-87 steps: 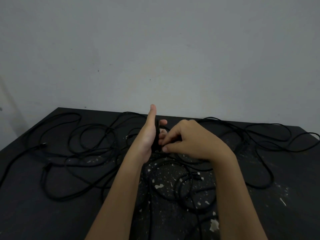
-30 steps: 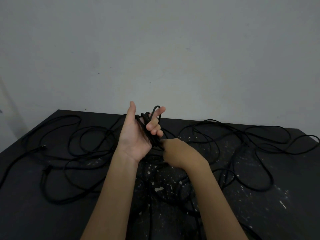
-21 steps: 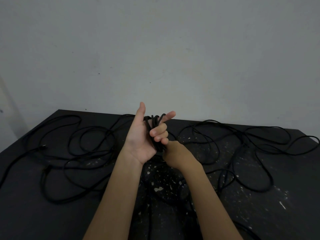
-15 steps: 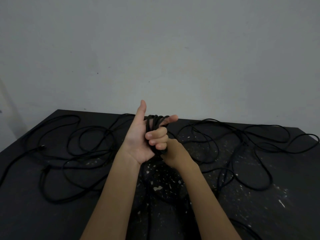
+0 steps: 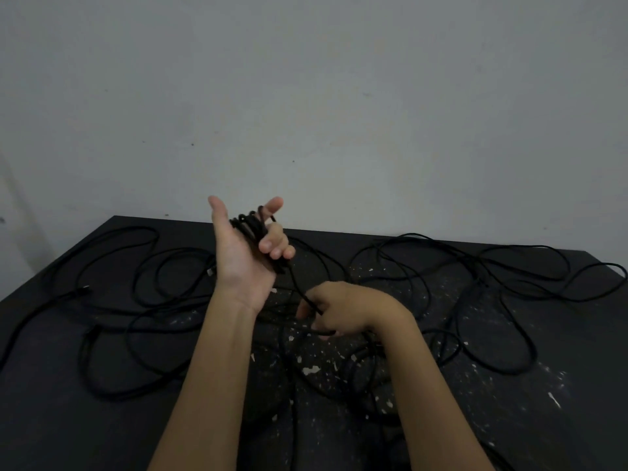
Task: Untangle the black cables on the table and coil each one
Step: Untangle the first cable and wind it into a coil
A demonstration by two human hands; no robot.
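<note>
The left hand (image 5: 241, 263) curls round the coil (image 5: 249, 224); right hand (image 5: 343, 307) pinches the strand (image 5: 294, 277). A snag in the tangle (image 5: 475, 266) could yank loops off.

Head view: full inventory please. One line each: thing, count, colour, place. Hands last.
coil: one, black, wound round the left hand's fingers, held above the table
strand: one, black, runs from the coil down to the right hand
loose cables: count cannot be told, black, tangled across the table on both sides of the arms
table: one, black with pale specks, fills the lower half of the view
wall: one, grey, behind the table
left hand: raised, palm toward the camera, fingers curled round the coil
right hand: lower, just above the table, pinches the strand
</note>
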